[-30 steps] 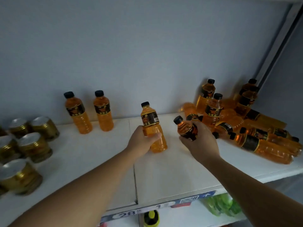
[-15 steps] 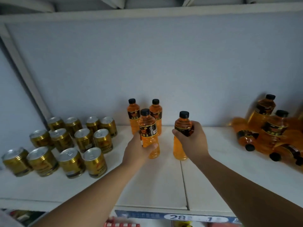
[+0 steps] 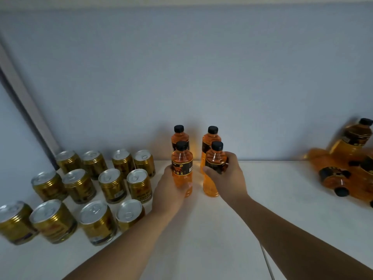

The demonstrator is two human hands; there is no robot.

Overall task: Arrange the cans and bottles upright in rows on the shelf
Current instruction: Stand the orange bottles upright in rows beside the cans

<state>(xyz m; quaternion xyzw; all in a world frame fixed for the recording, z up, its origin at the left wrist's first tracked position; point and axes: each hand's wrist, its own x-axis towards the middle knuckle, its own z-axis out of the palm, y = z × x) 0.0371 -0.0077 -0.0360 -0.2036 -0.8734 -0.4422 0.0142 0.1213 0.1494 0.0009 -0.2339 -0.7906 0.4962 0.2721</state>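
Orange drink, left: a clear plastic bottle of orange liquid with black cap and black label (image 3: 182, 170) stands upright on the white shelf board (image 3: 282, 199), directly in front of a matching back-row bottle (image 3: 179, 136).
Orange drink, right: a second such bottle (image 3: 214, 170) stands upright beside it, in front of the other back-row bottle (image 3: 210, 138).
Left hand: the left hand (image 3: 171, 188) is wrapped around the lower body of its bottle, fingers curled on it.
Right hand: the right hand (image 3: 228, 174) grips the label band of its bottle.
Contact with shelf: both bases look set down, though the left one is partly hidden by fingers.
Done: twelve squat gold metal cans with silver lids (image 3: 113, 184) stand in rows at the left; four bottles form a two-by-two block.
Left: a heap of tipped orange bottles (image 3: 343, 168) at the far right needs standing and lining up.
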